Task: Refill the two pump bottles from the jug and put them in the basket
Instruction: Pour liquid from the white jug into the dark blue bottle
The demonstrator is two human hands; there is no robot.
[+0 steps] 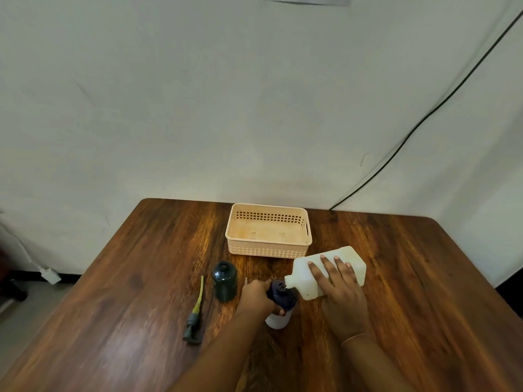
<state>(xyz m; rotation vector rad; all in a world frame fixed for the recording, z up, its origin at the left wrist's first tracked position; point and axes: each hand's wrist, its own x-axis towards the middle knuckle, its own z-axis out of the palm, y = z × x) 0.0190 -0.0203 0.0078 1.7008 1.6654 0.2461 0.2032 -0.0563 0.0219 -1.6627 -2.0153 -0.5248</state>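
My right hand (341, 290) grips a white plastic jug (353, 260), tipped over so its spout rests at the open mouth of a dark blue bottle (283, 295). That bottle has a white lower part and stands upright, held by my left hand (256, 297). To its left a dark green bottle (224, 281) stands upright with no pump in it. A pump head with a yellow-green tube (196, 309) lies flat on the table further left. The peach basket (268, 230) sits behind, with nothing in it.
Everything rests on a brown wooden table (127, 306) against a pale wall. A black cable (424, 117) runs down the wall to the table's back edge at the right. A white plug (51, 275) lies on the floor at the left.
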